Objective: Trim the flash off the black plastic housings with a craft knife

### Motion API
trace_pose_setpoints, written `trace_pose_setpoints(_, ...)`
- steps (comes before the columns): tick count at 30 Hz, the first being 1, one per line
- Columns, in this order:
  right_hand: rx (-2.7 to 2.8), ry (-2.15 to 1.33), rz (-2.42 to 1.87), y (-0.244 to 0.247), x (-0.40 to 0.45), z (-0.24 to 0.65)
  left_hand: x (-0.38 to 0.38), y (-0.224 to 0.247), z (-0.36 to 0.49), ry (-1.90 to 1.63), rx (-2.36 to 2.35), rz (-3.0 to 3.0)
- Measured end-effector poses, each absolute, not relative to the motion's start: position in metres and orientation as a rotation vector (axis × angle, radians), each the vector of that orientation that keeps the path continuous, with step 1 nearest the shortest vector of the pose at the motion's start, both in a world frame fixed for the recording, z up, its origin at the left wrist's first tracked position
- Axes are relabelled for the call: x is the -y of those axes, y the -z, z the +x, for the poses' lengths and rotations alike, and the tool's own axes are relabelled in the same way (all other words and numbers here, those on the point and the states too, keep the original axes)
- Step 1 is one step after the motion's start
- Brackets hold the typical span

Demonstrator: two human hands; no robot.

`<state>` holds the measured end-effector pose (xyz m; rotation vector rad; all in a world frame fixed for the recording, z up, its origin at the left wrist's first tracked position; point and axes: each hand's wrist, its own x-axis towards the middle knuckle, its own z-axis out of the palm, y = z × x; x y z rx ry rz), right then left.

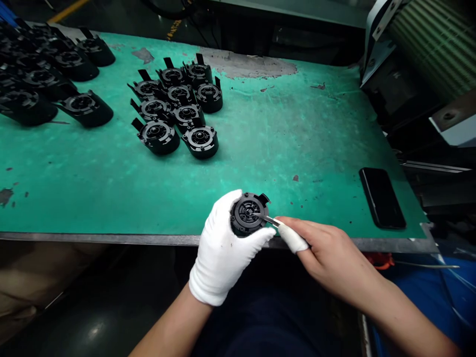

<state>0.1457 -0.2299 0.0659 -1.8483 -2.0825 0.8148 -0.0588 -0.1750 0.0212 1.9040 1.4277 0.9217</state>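
My left hand (225, 243), in a white glove, is wrapped round a round black plastic housing (250, 214) at the table's front edge. The housing's ribbed face with its raised hub is turned up towards me, and a small tab sticks out at its upper right. My right hand (316, 240) is bare except for a white cover on the thumb. It pinches a thin metal blade-like tool (268, 219), whose tip lies at the middle of the housing's face. The tool's handle end is hidden in the fingers.
Several similar black housings (201, 139) stand grouped on the green table (267, 148), with a further cluster (85, 106) at the far left. A black phone (382, 197) lies at the right. Machinery (405, 94) borders the table's right side. A blue bin (427, 292) stands below.
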Motion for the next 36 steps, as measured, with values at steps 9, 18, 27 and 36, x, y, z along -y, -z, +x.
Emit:
trace_pose_setpoints(9,2.017,-1.113,-1.736,-0.067,0.232,0.136,0.175,-0.022,-0.059,-0.910,-1.423,1.890)
trace_pose_setpoints(18,2.069,-0.807,-1.820,-0.061,0.216,0.151,0.176,-0.019,-0.059,-0.953,-1.382,1.964)
trace_pose_setpoints(27,2.298,-0.444,-1.914,-0.055,0.215,0.151,0.176,-0.018,-0.058,-0.960,-1.380,1.999)
trace_pose_setpoints(36,2.297,-0.444,-1.857,-0.056,0.215,0.153,0.176,-0.016,-0.058,-0.968,-1.363,2.026)
